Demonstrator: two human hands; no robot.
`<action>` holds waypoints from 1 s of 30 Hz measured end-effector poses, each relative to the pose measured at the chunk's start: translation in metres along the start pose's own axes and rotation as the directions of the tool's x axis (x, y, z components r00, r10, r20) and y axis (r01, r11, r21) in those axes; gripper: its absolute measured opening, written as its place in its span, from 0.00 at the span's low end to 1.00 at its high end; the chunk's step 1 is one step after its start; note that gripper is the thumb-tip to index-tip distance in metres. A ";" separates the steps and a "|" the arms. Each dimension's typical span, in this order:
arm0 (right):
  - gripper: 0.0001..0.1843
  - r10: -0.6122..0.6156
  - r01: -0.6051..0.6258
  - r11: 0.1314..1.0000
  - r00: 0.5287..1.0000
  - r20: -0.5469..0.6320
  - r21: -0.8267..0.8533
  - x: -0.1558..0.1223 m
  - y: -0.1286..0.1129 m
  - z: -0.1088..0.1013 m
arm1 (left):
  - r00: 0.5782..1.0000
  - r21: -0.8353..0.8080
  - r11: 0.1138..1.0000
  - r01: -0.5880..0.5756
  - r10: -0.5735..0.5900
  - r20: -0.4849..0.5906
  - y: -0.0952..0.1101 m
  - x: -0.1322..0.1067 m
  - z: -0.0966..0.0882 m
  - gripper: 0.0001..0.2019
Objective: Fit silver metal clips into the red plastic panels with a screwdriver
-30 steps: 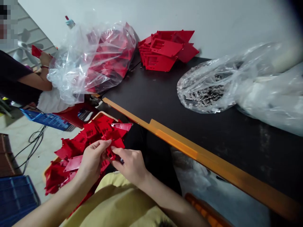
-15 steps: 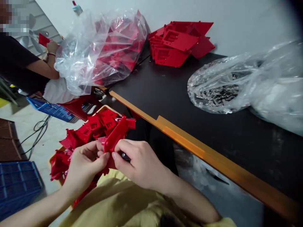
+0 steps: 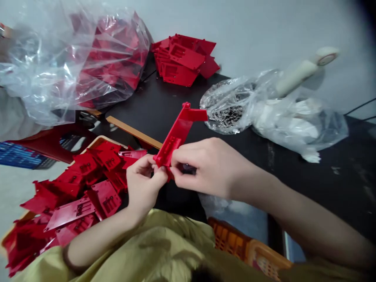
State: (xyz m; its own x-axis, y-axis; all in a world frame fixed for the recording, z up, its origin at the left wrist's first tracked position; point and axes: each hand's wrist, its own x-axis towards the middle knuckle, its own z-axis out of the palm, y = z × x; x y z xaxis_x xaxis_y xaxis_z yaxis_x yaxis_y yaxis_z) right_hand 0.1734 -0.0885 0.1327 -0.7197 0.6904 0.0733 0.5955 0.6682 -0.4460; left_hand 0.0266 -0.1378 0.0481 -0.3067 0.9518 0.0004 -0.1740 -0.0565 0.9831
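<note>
**Red plastic bracket (image 3: 175,137) pinched between both hands**

The bracket stands tilted above the person's lap, its crosspiece end pointing up toward the table. The left hand (image 3: 143,182) grasps its lower end with curled fingers, and the right hand (image 3: 205,168) closes on that same end from the other side. Something small and dark seems to sit under the right fingertips, though they hide most of it. Just left of the hands, a heap of red parts (image 3: 88,184) fills a wooden tray (image 3: 100,140). Beyond, a black table (image 3: 264,172) holds a stack of red parts (image 3: 182,58), a bag of small metal pieces (image 3: 226,107) and a bulging white-filled bag (image 3: 296,127). A clear bag of red parts (image 3: 79,58) lies further left.
</note>
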 end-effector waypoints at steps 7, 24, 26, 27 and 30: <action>0.10 0.042 0.018 0.943 0.984 0.172 -0.333 0.022 0.010 -0.015 | 0.999 -0.096 0.994 0.043 -0.043 0.005 -0.023 0.018 0.027 0.02; 0.05 -0.109 0.263 0.925 0.875 0.473 -0.275 0.073 0.046 0.002 | 0.929 -0.141 0.919 0.368 -0.359 0.087 -0.041 0.044 0.008 0.05; 0.06 -0.115 0.272 0.923 0.869 0.481 -0.271 0.076 0.047 0.005 | 0.911 -0.133 0.902 0.411 -0.400 0.102 -0.043 0.047 0.008 0.05; 0.06 -0.117 0.275 0.923 0.867 0.484 -0.268 0.077 0.047 0.007 | 0.902 -0.131 0.893 0.430 -0.418 0.108 -0.045 0.048 0.008 0.05; 0.05 -0.112 0.269 0.926 0.866 0.488 -0.265 0.079 0.050 0.012 | 0.884 -0.143 0.873 0.467 -0.455 0.107 -0.049 0.051 0.009 0.06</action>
State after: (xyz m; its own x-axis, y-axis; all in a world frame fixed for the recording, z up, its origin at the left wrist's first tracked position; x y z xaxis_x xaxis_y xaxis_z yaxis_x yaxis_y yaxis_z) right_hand 0.1417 -0.0042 0.1052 -0.8638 0.3875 -0.3221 0.4523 0.8780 -0.1565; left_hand 0.0285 -0.0839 0.0015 -0.0914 0.8993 -0.4277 -0.4284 0.3522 0.8321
